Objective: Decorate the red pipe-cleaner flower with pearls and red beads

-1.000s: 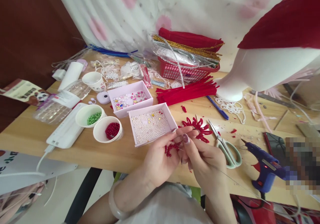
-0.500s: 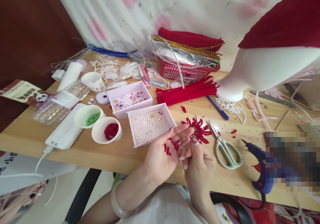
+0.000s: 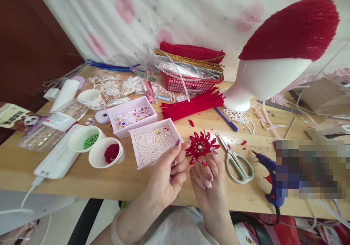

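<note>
My left hand (image 3: 168, 177) is closed, thumb and forefinger pinched together and the other fingers curled in; whatever lies inside is hidden. Beside it, my right hand (image 3: 209, 177) is closed on a thin wire, with a few red beads (image 3: 202, 162) showing at its fingers. Just beyond the fingertips lies a red fuzzy flower (image 3: 192, 149) with a white pearl and small beads at its centre. To the left, a lilac tray of small pearls (image 3: 150, 146) is nearest my left hand. Scissors (image 3: 238, 164) with pale green handles lie right of my right hand.
Paper cups hold green beads (image 3: 90, 141) and red beads (image 3: 112, 153). Behind are a lilac gem tray (image 3: 132, 118), red pipe cleaners (image 3: 193, 105) and a red basket (image 3: 188, 84). A white mannequin head (image 3: 270, 77) and a blue glue gun (image 3: 269, 168) stand right.
My left hand, palm up with loose red beads before, has closed and its palm is turned away. My hands have drawn slightly apart. The view has shifted right, showing more of the mannequin head.
</note>
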`<state>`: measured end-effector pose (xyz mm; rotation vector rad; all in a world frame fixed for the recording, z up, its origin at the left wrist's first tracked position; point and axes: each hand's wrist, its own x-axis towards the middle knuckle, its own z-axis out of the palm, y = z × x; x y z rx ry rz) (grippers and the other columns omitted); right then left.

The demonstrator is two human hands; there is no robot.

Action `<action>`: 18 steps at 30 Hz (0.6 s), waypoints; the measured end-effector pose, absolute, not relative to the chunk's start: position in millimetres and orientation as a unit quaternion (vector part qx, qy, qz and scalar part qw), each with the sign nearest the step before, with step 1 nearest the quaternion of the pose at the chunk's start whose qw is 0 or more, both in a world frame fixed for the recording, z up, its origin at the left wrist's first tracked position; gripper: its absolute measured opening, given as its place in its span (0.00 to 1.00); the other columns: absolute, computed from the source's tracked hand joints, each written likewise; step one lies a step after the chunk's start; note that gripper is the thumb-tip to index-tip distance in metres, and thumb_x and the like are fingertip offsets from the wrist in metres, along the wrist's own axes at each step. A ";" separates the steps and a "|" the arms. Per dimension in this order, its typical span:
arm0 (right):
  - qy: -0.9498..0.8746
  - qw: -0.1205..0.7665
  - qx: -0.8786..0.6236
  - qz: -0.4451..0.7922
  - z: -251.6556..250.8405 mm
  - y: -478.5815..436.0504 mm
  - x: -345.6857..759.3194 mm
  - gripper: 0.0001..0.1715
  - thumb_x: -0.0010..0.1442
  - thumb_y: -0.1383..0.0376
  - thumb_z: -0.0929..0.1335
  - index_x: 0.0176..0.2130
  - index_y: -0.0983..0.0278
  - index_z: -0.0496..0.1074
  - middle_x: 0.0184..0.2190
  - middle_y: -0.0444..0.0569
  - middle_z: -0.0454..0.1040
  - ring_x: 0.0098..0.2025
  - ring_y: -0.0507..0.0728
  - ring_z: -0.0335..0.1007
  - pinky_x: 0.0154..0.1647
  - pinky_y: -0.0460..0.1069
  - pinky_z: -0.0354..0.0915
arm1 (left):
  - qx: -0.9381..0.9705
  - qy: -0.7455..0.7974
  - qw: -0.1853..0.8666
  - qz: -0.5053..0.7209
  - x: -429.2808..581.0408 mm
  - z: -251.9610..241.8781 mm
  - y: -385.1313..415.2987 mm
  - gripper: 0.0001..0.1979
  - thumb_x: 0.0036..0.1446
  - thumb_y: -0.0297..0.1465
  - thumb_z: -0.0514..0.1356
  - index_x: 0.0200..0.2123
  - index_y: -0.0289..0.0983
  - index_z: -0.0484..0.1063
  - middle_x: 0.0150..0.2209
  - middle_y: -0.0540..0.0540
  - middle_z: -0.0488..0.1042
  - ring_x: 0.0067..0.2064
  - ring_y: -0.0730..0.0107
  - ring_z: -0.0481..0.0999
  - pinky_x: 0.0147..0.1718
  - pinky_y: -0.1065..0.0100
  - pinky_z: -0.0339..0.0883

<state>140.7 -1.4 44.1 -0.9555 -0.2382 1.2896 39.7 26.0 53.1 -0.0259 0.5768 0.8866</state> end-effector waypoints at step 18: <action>-0.137 0.675 -0.433 0.582 55.7 -14.4 137.6 0.38 0.50 0.46 0.77 0.17 0.60 0.50 0.11 0.30 0.42 0.13 0.43 0.29 0.09 0.39 0.44 | 0.327 0.357 0.737 0.473 44.0 47.9 7.4 0.09 0.43 0.36 0.77 0.30 0.44 0.86 0.15 0.59 0.49 0.18 0.82 0.46 0.15 0.72 0.39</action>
